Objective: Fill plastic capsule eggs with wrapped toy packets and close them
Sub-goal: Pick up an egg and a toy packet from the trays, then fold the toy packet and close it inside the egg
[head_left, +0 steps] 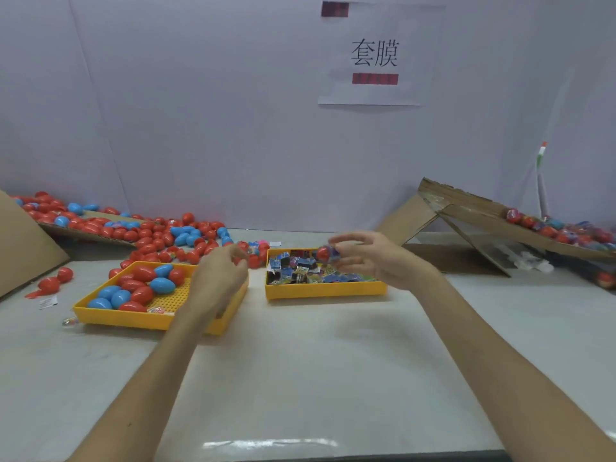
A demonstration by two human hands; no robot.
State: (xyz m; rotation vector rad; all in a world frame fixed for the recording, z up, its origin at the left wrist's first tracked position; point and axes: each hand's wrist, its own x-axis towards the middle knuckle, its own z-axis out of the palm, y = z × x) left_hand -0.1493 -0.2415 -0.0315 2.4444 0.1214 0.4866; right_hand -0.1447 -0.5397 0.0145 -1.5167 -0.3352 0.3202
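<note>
- The right hand (pixel 370 261) is pinching a small red plastic capsule egg (pixel 324 253) between fingertips and thumb, holding it above the yellow plastic tray (pixel 326 291) of glossy wrapped toy packets (pixel 300 271). A printed wrapper seems to be sitting against the egg, though blur is hiding the detail.
- The left hand (pixel 218 278) is hovering with curled fingers over the yellow perforated plastic tray (pixel 133 323) of red and blue eggs; I cannot tell whether it is grasping anything.
- The egg is probably light, stiff and slick, so gripping across its widest part, either side of the seam, looks safest.
- A white paper sign (pixel 375 55) on the wall is showing "套膜"; its red blocks are too blurred to read.
</note>
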